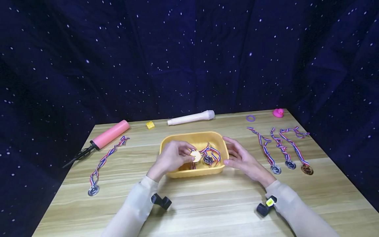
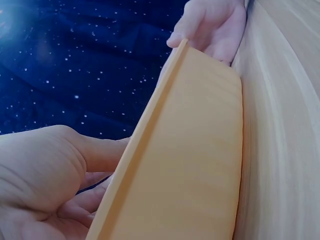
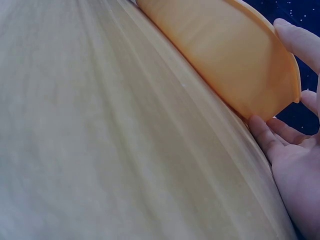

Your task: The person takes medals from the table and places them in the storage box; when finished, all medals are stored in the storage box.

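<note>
A yellow plastic tub (image 1: 193, 136) stands at the middle of the wooden table (image 1: 207, 204). Over its inside, my left hand (image 1: 189, 154) pinches a gold medal (image 1: 195, 156) in curled fingers. A dark medal with a red, white and blue ribbon (image 1: 211, 155) lies in the tub. My right hand (image 1: 229, 153) is open, its straight fingers touching the tub's right wall. In the left wrist view the tub's outer wall (image 2: 190, 150) fills the frame, with the left hand (image 2: 45, 170) near and the right hand (image 2: 215, 25) beyond. The right wrist view shows the tub's corner (image 3: 225, 50) against the right hand (image 3: 295, 165).
Three ribboned medals (image 1: 288, 164) lie in a row on the right, and one medal (image 1: 93, 190) lies far left. Along the back are a pink pump (image 1: 109, 134), a yellow brick (image 1: 150, 124), a white tube (image 1: 190, 118), a purple ring (image 1: 250, 118) and a pink duck (image 1: 278, 113).
</note>
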The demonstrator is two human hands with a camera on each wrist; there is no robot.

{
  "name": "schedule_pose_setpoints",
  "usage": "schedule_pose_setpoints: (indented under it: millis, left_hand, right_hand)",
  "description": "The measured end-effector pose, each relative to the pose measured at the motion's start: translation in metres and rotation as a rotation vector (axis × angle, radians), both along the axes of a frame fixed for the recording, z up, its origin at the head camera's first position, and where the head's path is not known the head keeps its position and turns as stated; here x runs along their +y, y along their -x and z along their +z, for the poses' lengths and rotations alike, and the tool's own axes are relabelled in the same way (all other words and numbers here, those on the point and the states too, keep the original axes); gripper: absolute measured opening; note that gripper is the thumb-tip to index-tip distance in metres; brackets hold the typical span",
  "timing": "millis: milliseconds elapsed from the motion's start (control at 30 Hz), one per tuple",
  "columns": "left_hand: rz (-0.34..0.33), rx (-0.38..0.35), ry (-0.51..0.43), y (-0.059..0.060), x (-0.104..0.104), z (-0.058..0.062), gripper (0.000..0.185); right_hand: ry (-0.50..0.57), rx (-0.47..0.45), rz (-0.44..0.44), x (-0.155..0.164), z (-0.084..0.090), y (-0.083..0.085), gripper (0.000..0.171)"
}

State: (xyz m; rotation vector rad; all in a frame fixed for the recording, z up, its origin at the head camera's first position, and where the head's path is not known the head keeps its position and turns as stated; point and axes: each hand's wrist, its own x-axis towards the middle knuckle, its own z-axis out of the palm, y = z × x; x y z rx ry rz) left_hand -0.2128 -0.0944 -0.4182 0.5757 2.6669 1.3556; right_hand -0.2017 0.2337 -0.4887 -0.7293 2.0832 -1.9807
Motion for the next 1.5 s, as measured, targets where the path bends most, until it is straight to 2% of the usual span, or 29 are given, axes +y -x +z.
schedule_pose_setpoints:
  millis: [167,400,567,733,833,933,1133,1333,1500]
  left_hand:
    - [0.018,0.003,0.035,0.000,0.000,-0.001,0.029]
    - [0.024,0.114,0.129,0.001,0.000,-0.003,0.030]
    - [0.062,0.141,0.180,-0.001,-0.003,0.003,0.032]
    - [0.058,0.159,0.193,-0.002,-0.006,0.010,0.038]
    - [0.048,0.179,0.183,-0.002,-0.010,0.014,0.041]
    - [0.036,0.230,0.161,-0.001,-0.014,0.019,0.041]
    - [0.031,0.323,0.072,0.000,-0.026,0.028,0.042]
    - [0.022,0.370,-0.014,-0.002,-0.052,0.034,0.049]
    - [0.040,0.416,-0.038,-0.009,-0.083,0.038,0.056]
  right_hand:
    - [-0.006,0.000,0.002,0.001,-0.001,0.001,0.090]
    - [-0.007,-0.001,-0.005,0.001,0.000,0.002,0.090]
    - [-0.016,0.001,-0.006,0.000,0.001,0.002,0.090]
    - [-0.016,-0.002,-0.007,0.000,0.002,0.002,0.090]
    - [-0.019,-0.003,-0.006,0.000,0.001,0.002,0.089]
    - [-0.023,0.000,-0.008,0.000,0.000,0.002,0.089]
    - [-0.020,0.002,-0.006,0.000,-0.001,0.001,0.089]
    - [-0.018,0.002,-0.006,0.000,-0.001,0.000,0.089]
    - [-0.023,0.006,-0.006,0.000,-0.001,0.001,0.089]
